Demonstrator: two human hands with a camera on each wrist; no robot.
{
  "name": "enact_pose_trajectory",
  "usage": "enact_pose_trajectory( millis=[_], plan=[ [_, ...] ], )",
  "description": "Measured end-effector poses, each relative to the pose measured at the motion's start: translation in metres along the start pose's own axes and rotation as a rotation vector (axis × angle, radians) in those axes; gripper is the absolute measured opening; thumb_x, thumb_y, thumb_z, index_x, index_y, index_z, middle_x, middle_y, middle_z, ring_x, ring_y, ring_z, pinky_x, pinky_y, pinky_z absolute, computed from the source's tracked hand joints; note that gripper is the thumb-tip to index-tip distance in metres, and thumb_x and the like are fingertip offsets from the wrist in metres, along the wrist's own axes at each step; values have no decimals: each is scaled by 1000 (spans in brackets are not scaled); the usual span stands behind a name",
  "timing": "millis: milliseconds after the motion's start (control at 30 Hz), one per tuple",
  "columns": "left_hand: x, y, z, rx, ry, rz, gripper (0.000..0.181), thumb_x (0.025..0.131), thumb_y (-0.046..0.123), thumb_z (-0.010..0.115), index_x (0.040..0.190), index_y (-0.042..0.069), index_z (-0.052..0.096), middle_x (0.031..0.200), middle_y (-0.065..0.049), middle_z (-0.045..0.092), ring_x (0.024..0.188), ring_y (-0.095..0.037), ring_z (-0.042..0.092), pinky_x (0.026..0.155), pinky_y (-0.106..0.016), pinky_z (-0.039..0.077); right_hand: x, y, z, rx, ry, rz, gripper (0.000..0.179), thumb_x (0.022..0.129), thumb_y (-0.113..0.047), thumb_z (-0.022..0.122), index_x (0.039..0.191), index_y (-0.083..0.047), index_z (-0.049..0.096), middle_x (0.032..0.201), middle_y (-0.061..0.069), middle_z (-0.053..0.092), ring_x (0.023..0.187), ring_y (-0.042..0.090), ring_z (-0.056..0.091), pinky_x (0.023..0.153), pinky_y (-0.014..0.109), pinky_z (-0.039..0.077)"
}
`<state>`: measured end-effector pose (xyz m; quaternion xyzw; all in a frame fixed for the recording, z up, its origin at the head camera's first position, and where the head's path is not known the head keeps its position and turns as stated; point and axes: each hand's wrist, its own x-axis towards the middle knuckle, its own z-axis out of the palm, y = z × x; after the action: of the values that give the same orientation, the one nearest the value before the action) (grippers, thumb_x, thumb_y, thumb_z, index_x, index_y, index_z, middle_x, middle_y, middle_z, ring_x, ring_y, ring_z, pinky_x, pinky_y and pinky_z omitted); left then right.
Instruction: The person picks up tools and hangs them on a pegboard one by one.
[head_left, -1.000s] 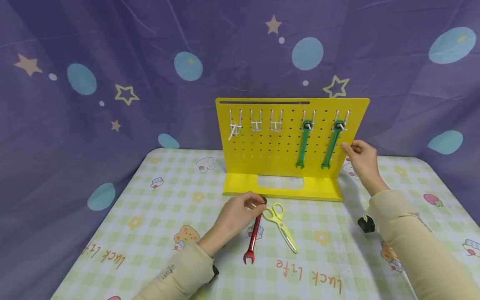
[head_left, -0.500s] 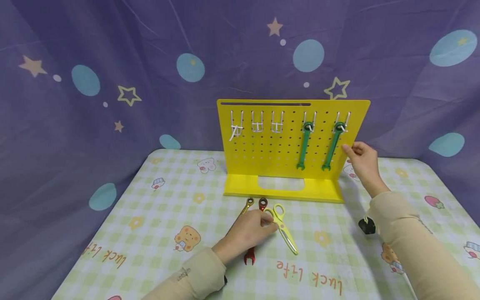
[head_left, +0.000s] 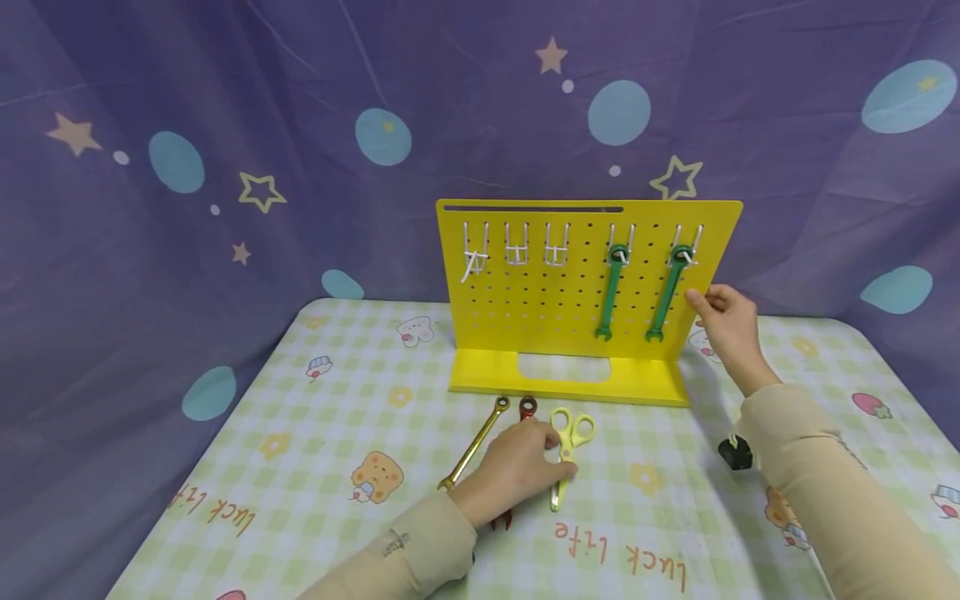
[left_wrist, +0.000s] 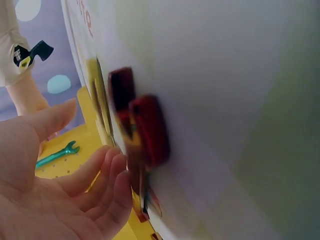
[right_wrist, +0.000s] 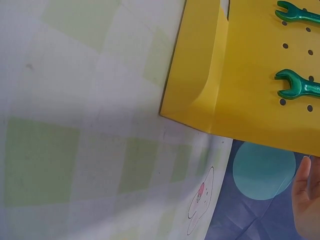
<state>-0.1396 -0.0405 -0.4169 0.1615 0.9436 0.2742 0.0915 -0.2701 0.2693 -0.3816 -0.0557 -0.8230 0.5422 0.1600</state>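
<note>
My left hand [head_left: 521, 467] is low over the table at the yellow scissors [head_left: 566, 454], thumb and fingers apart on either side of them. In the left wrist view, the fingertips [left_wrist: 115, 155] are right by the scissors [left_wrist: 95, 85], and the thumb stands away. Under this hand lies a red wrench [head_left: 528, 406], its middle hidden; its dark red open end [left_wrist: 150, 130] looms close in that view. A gold wrench [head_left: 480, 437] lies to its left. My right hand [head_left: 731, 329] holds the right edge of a yellow pegboard [head_left: 540, 292], thumb in front, other fingers partly hidden behind.
Two green wrenches [head_left: 611, 296] hang from white hooks on the board's right half. Several white hooks [head_left: 516, 250] to the left hold nothing. The board's foot [head_left: 483, 371] stands on a checked tablecloth [head_left: 360, 433], with a purple curtain [head_left: 300, 125] behind.
My left hand has moved right and nearer, from the red wrench to the scissors. The scissors have turned, their blades now pointing lower left. The gold wrench is uncovered. The right hand stays put.
</note>
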Motion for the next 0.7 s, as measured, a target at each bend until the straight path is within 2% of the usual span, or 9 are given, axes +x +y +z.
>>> enact_pose_trajectory(
  millis=[233, 400, 700],
  plan=[
    [2, 5, 3, 52, -6, 18, 33, 81, 23, 83, 106, 5, 70, 95, -1, 64, 85, -15, 60, 76, -30, 50, 0, 1, -2, -21, -3, 10, 44, 99, -35, 59, 113, 7, 56, 76, -29, 53, 70, -2, 57, 61, 12, 48],
    [3, 6, 2, 28, -12, 30, 25, 81, 16, 81, 101, 6, 69, 89, 0, 66, 82, -14, 60, 75, -29, 49, 0, 0, -4, -48, -5, 3, 47, 99, -36, 58, 116, 8, 55, 79, -27, 52, 71, -3, 56, 62, 12, 48],
    [4, 5, -3, -52, -79, -20, 21, 80, 18, 82, 95, 8, 72, 73, 7, 57, 65, -9, 51, 64, -23, 45, 0, 0, -1, -29, -4, 13, 43, 99, -34, 59, 111, 7, 56, 75, -29, 53, 63, -3, 55, 58, 14, 48]
  ],
)
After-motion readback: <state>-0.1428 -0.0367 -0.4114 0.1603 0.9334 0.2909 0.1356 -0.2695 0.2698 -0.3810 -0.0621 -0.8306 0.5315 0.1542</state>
